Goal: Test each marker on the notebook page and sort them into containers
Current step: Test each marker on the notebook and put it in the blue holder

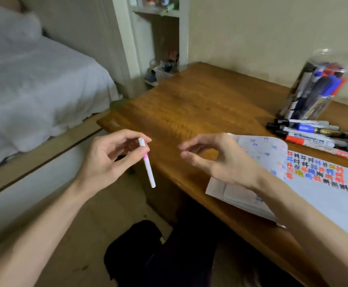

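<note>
**Dark-clad lap (169, 255) at a glossy wooden surface (189, 104)**

Left hand (107, 160) pinches a slim white, pink-banded plastic marker (148, 167) off the surface's edge. Right hand (216, 160) hangs open by a scrawled paper notebook (324, 193). Clear plastic jar (324, 56) of capped markers (326, 85) behind; rumpled white bed (34, 79) left.

Your left hand (107, 156) pinches a white marker (148, 168) near its top; your right hand (216, 158) hovers apart, loosely curled, holding nothing
</note>
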`<state>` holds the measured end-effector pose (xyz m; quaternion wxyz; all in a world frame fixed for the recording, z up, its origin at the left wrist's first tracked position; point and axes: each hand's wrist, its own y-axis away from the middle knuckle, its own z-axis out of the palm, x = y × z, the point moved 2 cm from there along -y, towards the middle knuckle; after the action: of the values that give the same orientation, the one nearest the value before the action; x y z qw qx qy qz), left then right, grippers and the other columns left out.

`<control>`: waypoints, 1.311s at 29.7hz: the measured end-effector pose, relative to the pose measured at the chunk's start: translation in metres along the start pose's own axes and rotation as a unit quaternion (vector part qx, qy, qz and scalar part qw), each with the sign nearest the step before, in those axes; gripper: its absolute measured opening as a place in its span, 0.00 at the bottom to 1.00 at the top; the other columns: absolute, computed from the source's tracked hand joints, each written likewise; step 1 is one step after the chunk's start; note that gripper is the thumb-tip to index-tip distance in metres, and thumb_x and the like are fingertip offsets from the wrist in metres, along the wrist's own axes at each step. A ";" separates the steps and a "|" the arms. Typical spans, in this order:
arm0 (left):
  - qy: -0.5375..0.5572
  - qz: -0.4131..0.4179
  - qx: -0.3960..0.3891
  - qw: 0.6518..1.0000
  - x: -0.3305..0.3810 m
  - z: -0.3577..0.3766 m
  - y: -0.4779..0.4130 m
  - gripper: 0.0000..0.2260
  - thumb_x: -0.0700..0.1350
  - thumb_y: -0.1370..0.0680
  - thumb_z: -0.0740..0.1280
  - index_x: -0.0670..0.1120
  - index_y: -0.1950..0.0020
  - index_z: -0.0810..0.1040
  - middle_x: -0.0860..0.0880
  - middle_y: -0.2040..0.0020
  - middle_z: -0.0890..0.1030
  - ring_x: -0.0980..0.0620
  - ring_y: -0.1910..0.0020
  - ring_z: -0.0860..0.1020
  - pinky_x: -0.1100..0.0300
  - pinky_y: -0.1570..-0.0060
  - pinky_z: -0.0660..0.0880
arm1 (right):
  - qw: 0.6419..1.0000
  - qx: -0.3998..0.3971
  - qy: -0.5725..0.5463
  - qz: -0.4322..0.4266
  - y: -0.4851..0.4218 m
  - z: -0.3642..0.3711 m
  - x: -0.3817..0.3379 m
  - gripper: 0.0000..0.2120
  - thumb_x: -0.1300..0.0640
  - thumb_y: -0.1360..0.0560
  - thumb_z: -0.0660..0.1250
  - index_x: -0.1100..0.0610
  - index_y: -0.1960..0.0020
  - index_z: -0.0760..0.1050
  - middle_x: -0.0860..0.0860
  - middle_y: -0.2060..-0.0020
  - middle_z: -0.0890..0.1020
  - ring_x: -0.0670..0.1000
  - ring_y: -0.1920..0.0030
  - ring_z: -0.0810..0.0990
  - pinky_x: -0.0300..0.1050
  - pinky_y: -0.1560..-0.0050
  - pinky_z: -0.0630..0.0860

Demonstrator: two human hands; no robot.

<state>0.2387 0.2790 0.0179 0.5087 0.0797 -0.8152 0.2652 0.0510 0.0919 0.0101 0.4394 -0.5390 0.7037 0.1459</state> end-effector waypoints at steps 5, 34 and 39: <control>-0.028 -0.031 0.001 0.999 -0.025 -0.026 0.046 0.16 0.46 0.23 0.71 0.45 0.36 0.81 0.46 0.46 0.84 0.46 0.47 0.81 0.41 0.50 0.76 | 0.997 -0.045 0.017 -0.064 -0.021 0.030 -0.012 0.09 0.55 0.19 0.72 0.55 0.39 0.84 0.43 0.46 0.86 0.43 0.48 0.85 0.38 0.45 0.82; 0.031 0.029 -0.214 0.976 0.036 0.264 -0.120 0.07 0.49 0.19 0.70 0.55 0.41 0.83 0.59 0.46 0.85 0.57 0.44 0.82 0.67 0.50 0.77 | 0.942 0.266 0.071 0.190 0.159 -0.140 0.093 0.05 0.54 0.23 0.77 0.51 0.48 0.85 0.43 0.55 0.87 0.46 0.54 0.86 0.40 0.54 0.82; -0.056 -0.032 -0.212 0.975 0.034 0.299 -0.151 0.12 0.48 0.20 0.72 0.53 0.37 0.81 0.54 0.44 0.83 0.58 0.48 0.82 0.66 0.56 0.78 | 0.927 0.307 0.103 0.189 0.162 -0.149 0.099 0.05 0.54 0.24 0.78 0.49 0.50 0.83 0.41 0.56 0.86 0.45 0.55 0.85 0.38 0.57 0.82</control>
<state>0.0478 0.0026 -0.0020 0.4756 0.0110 -0.8772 0.0653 -0.1643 -0.0109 -0.0248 0.4724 -0.2470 0.8444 -0.0529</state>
